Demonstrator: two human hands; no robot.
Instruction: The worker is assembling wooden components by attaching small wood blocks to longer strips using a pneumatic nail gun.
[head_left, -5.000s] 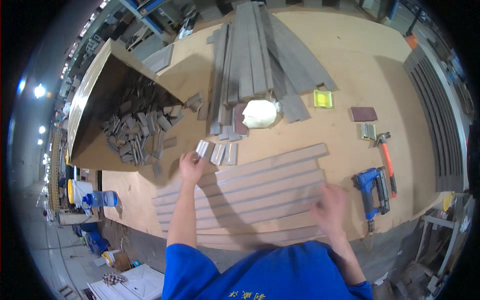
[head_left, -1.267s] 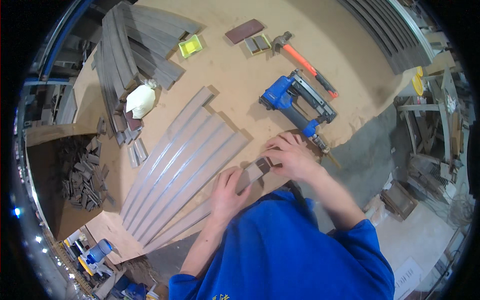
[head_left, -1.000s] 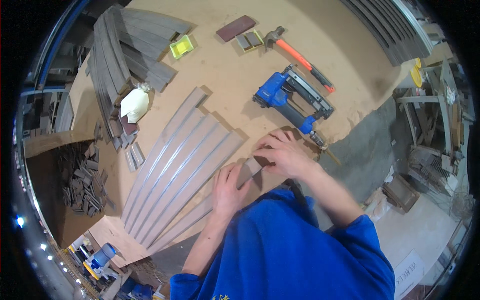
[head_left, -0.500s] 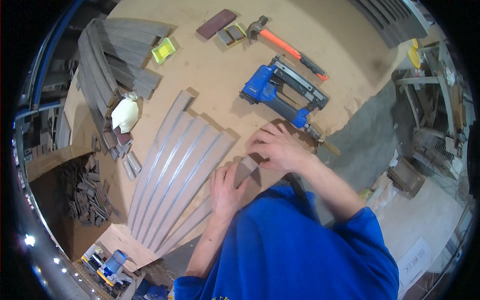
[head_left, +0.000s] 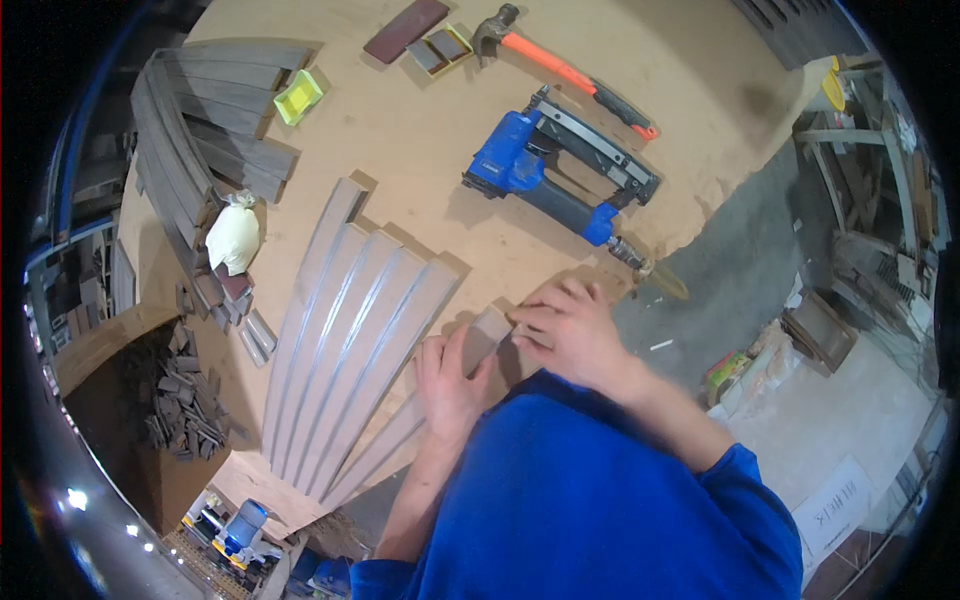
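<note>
A long curved wooden slat slants up from the lower left past my body. My left hand is closed around it near its upper end, thumb on one side and fingers on the other. At that end, my right hand has its fingers bent and its fingertips close together. Whatever they pinch there is too small to make out. To the left, several similar curved slats lie side by side, with shiny grey strips along their edges. Beyond my right hand a blue nail gun lies on the wooden table.
A claw hammer with an orange handle lies at the back, beside a small box and a dark red block. More grey slats, a yellow-green tray and a white bag are at left. A carton holds wood scraps.
My right hand has shifted slightly right and down, drawing back a little from the slat's end, so more of that end shows. My left hand keeps its grip. The whole view has shifted slightly.
</note>
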